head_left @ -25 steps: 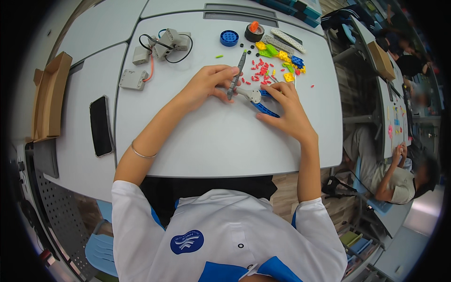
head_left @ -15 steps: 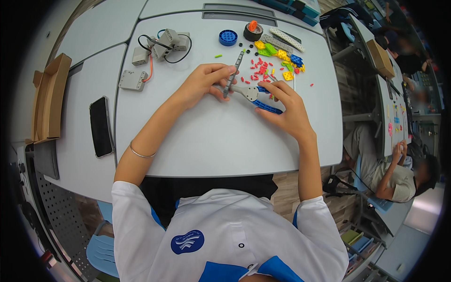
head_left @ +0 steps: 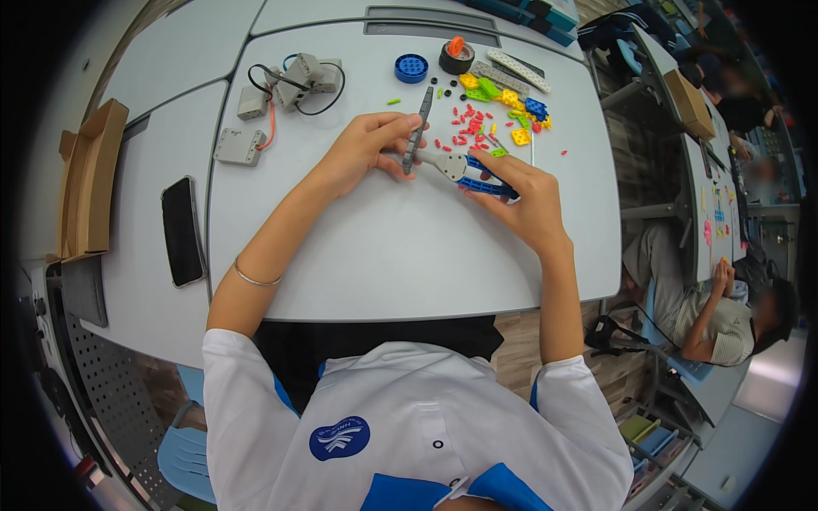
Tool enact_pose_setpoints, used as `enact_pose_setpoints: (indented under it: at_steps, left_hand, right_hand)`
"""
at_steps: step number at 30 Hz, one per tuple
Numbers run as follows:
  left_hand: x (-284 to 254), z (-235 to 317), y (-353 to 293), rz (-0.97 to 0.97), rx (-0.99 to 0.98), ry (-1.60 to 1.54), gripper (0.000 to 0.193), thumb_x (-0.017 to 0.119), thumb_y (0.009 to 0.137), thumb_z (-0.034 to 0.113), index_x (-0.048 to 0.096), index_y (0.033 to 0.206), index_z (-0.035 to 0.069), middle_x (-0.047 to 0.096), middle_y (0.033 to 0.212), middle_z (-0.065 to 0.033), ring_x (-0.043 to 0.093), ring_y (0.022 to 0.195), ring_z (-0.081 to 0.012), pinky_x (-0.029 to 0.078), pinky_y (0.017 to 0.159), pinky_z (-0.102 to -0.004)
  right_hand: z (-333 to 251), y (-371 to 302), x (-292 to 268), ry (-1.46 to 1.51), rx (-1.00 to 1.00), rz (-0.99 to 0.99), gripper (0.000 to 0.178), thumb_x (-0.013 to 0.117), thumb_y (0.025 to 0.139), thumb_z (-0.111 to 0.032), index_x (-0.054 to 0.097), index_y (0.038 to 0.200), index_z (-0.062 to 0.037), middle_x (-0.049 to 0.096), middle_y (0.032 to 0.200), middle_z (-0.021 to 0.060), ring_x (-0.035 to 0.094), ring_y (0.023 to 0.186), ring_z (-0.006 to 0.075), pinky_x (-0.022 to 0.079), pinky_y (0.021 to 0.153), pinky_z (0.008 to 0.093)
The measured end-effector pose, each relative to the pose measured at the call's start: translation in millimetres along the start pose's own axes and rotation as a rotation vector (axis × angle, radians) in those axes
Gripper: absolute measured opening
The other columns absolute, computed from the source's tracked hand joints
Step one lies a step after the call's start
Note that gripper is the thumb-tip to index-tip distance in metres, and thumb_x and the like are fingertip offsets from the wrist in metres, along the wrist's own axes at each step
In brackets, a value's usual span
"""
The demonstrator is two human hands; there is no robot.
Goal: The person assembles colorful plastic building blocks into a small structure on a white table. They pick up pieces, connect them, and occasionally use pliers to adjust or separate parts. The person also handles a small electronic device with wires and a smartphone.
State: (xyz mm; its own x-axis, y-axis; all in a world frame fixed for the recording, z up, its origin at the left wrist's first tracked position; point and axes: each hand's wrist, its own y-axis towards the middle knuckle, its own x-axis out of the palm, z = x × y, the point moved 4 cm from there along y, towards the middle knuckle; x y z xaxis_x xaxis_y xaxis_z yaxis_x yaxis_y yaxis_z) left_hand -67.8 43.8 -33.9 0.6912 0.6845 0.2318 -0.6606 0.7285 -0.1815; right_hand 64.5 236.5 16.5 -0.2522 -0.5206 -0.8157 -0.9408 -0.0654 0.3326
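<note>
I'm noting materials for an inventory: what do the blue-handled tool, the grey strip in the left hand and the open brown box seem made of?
Blue-handled tool: probably plastic, with a matte grey head and evenly coloured blue handles. Grey strip: likely plastic too, dull and ridged, though rubber is possible. Open brown box: apparently cardboard, from its plain, matte brown walls.

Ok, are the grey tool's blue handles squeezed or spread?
Squeezed: the blue handles converge toward their ends within the right hand. Whether the ends touch, I cannot tell.

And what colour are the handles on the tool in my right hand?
The handles are blue; they show best in the head view.
</note>
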Motion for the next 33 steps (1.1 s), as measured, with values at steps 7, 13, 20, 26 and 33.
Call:
enact_pose_setpoints:
  at_steps: [7, 13, 20, 26, 33]
  left_hand:
    - [0.1, 1.9, 0.2, 0.028, 0.022, 0.013, 0.051, 0.057, 0.098, 0.038, 0.06, 0.125, -0.005, 0.066, 0.102, -0.0157, 0.068, 0.085, -0.0191, 0.061, 0.065, -0.0317]
    - [0.2, 6.2, 0.9, 0.027, 0.049, 0.039, 0.051, 0.059, 0.098, 0.037, 0.06, 0.126, -0.005, 0.066, 0.103, -0.0161, 0.067, 0.089, -0.0187, 0.062, 0.065, -0.0321]
    - [2.3, 14.2, -1.3, 0.021, 0.104, -0.002, 0.051, 0.066, 0.093, 0.035, 0.063, 0.121, -0.007, 0.066, 0.1, -0.0148, 0.065, 0.08, -0.0139, 0.063, 0.065, -0.0325]
    - [1.9, 17.2, -2.9, 0.021, 0.133, 0.021, 0.05, 0.067, 0.092, 0.035, 0.063, 0.122, -0.006, 0.066, 0.104, -0.0175, 0.066, 0.086, -0.0159, 0.063, 0.067, -0.0332]
    - [3.2, 19.8, -3.1, 0.048, 0.161, 0.037, 0.052, 0.068, 0.091, 0.035, 0.063, 0.122, -0.006, 0.067, 0.104, -0.018, 0.066, 0.088, -0.0165, 0.063, 0.067, -0.0333]
  right_hand:
    - [-1.9, 1.4, -1.7, 0.009, 0.004, 0.008, 0.048, 0.083, 0.075, -0.025, 0.071, 0.12, -0.0146, 0.072, 0.089, 0.0065, 0.066, 0.067, 0.0176, 0.052, 0.06, 0.0284]
    - [-1.0, 1.2, -2.3, 0.046, 0.011, 0.017, 0.049, 0.084, 0.074, -0.024, 0.071, 0.12, -0.0143, 0.072, 0.088, 0.0068, 0.067, 0.068, 0.0169, 0.052, 0.06, 0.0275]
    - [1.5, 1.6, -3.1, 0.129, 0.051, -0.02, 0.05, 0.085, 0.073, -0.027, 0.072, 0.118, -0.0103, 0.073, 0.092, 0.0107, 0.069, 0.074, 0.0201, 0.054, 0.067, 0.0286]
    - [2.9, 1.4, -4.1, 0.155, 0.065, -0.048, 0.051, 0.085, 0.073, -0.03, 0.072, 0.116, -0.0067, 0.073, 0.095, 0.0141, 0.07, 0.077, 0.0229, 0.054, 0.071, 0.0294]
    - [0.7, 1.7, -6.7, 0.153, 0.069, -0.023, 0.051, 0.085, 0.074, -0.031, 0.072, 0.116, -0.0057, 0.073, 0.094, 0.0142, 0.07, 0.076, 0.0225, 0.054, 0.07, 0.0295]
